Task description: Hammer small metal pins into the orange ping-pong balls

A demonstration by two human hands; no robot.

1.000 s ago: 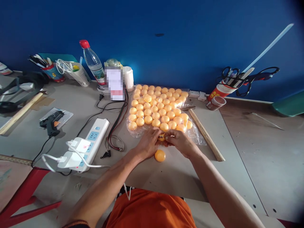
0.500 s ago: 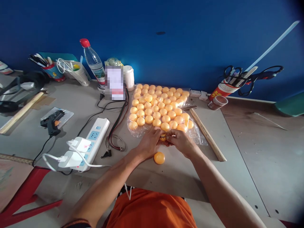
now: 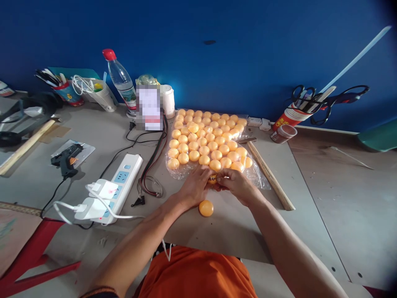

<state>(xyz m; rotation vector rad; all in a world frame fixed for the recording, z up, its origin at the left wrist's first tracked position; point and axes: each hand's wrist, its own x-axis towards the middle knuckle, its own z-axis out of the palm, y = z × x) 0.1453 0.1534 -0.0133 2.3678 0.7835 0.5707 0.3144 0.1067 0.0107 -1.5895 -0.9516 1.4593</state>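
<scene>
Between my two hands is an orange ball with dark printed marks on its face. My left hand grips it from the left, and my right hand pinches it from the right; some fingertips are hidden. A loose orange ball lies on the table just below my hands. Right beyond them, rows of orange balls sit in clear plastic wrap, with its crumpled edge close to my fingers.
A wooden stick lies to the right. Leftward are a power strip with white chargers, black cables, a glue gun and a water bottle. A red cup of tools leans at the back right.
The loose ball has rolled slightly left and toward me. Both hands keep their hold on the printed ball. The whole view has shifted very slightly.
</scene>
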